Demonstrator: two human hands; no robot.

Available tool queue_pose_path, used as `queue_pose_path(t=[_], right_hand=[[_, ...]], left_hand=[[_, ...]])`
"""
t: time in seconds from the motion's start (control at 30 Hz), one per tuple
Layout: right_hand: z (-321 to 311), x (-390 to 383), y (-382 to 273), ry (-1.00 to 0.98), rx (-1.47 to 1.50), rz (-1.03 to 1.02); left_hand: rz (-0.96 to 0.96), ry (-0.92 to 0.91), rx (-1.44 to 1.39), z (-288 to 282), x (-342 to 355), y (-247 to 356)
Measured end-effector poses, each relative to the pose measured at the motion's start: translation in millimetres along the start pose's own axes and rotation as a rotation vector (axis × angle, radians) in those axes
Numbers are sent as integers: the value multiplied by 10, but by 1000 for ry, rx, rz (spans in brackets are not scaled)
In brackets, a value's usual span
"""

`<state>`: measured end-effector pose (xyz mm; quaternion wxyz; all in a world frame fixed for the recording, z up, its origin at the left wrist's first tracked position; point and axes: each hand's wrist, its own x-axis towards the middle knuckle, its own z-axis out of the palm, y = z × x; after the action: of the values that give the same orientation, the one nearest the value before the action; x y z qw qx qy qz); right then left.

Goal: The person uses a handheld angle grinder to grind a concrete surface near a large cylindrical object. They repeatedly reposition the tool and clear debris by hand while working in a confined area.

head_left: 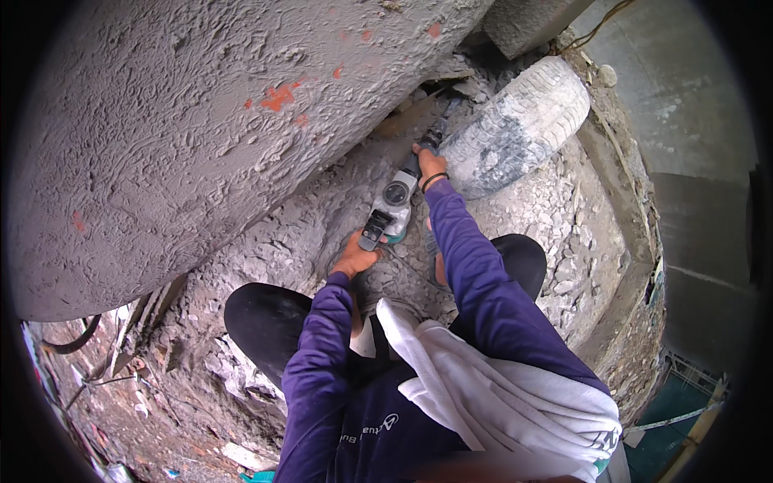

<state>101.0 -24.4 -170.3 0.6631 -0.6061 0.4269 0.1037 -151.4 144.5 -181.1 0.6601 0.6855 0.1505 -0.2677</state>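
Note:
A grey demolition hammer [395, 194] with a dark round part on its body slants away from me over broken, pale ground. My left hand [354, 256] is closed around its rear handle. Farther up, my right hand [432, 163], with a dark band at the wrist, grips the front part near the chuck. The tool's front end reaches toward rubble between a large crusted grey surface and an old tire; its tip is hard to make out.
The big curved, cement-crusted body [201, 137] with orange patches fills the left side. A cement-caked tire [535, 117] stands just right of the tool. Loose stones [568, 262] lie at right, before a ledge [616, 298]. A pale cloth [483, 378] hangs from me.

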Motion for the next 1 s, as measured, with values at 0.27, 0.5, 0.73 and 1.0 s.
queue_pose_path(t=[0.27, 0.5, 0.73, 1.0], right_hand=[[-43, 198, 24, -16, 67, 28], [-108, 294, -43, -62, 67, 106], [-138, 289, -128, -120, 118, 146], [-303, 137, -815, -486, 116, 206]], left_hand=[[-5, 0, 86, 21, -13, 211], [28, 28, 17, 146, -7, 240], [46, 91, 8, 251, 79, 198], [156, 287, 384, 312, -372, 1907]])
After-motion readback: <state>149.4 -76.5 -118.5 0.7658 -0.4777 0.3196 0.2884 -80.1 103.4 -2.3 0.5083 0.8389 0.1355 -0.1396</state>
